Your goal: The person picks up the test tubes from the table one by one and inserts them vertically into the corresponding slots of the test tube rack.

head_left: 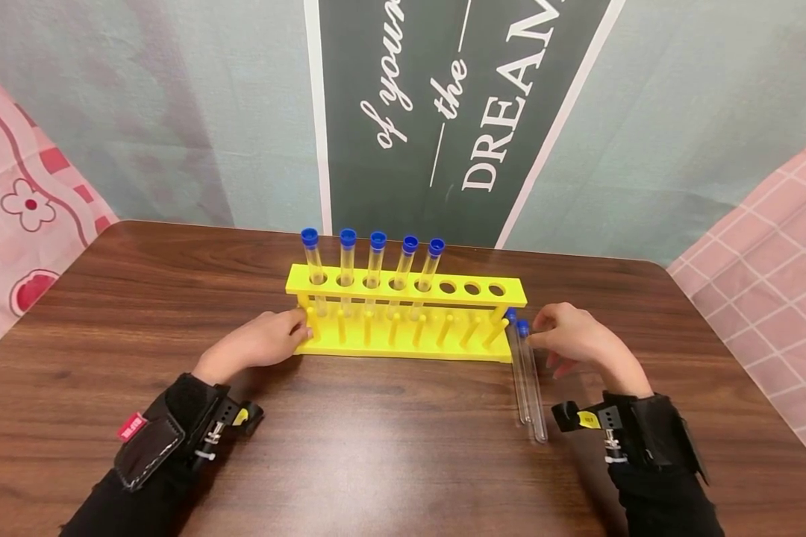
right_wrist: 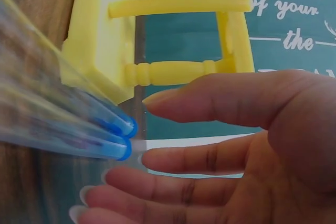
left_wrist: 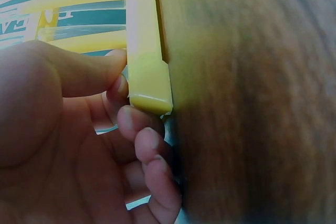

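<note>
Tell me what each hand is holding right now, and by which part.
The left hand holds the yellow rack by its left base corner. The right hand grips nothing; its fingertips are at the blue caps of two loose test tubes.

Both forearms wear black sleeves (head_left: 134, 492) with black wrist straps (head_left: 651, 436) carrying small cameras — yellow-marked mounts, white ties; the left strap bears a red tag (head_left: 133, 426), lettering seemingly unreadable.

A yellow plastic rack (head_left: 403, 298) stood upright on the worktop, five clear blue-capped tubes (head_left: 375, 261) filling its left holes and three right holes open. Just beside its right end, two more clear blue-capped tubes (head_left: 529, 380) lay flat, side by side, caps toward the rack.
</note>
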### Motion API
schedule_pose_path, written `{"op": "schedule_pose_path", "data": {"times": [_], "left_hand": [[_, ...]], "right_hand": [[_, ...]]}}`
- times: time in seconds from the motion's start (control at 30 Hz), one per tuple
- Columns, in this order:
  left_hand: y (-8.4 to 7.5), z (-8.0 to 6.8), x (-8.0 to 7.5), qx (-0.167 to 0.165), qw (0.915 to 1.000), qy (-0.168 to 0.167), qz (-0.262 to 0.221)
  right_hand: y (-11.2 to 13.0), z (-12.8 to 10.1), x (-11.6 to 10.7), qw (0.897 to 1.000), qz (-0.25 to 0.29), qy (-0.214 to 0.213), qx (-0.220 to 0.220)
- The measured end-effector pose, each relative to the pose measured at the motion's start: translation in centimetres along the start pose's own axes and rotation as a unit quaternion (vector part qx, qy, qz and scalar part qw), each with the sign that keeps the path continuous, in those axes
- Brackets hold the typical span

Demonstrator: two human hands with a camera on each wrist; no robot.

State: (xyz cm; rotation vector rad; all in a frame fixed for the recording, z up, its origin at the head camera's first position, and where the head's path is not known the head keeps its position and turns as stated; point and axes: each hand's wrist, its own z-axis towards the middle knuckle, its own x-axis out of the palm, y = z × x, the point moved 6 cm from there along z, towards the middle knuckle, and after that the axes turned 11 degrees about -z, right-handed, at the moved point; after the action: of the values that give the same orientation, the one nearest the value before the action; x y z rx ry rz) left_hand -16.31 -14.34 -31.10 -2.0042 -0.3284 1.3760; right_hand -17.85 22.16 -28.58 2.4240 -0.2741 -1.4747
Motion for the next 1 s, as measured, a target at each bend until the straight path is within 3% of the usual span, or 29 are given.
{"op": "schedule_pose_path", "data": {"times": [0.7,1.0], "left_hand": [[0.0,0.1,-0.1,-0.005,1.0000,-0.002,0.003],[0.1,0.1,-0.1,-0.003,1.0000,-0.003,0.007]], "right_hand": [[-0.7,1.1,1.4,0.998,0.050,0.027,0.029],[-0.7,1.0,1.7,0.997,0.069,0.036,0.019]]}}
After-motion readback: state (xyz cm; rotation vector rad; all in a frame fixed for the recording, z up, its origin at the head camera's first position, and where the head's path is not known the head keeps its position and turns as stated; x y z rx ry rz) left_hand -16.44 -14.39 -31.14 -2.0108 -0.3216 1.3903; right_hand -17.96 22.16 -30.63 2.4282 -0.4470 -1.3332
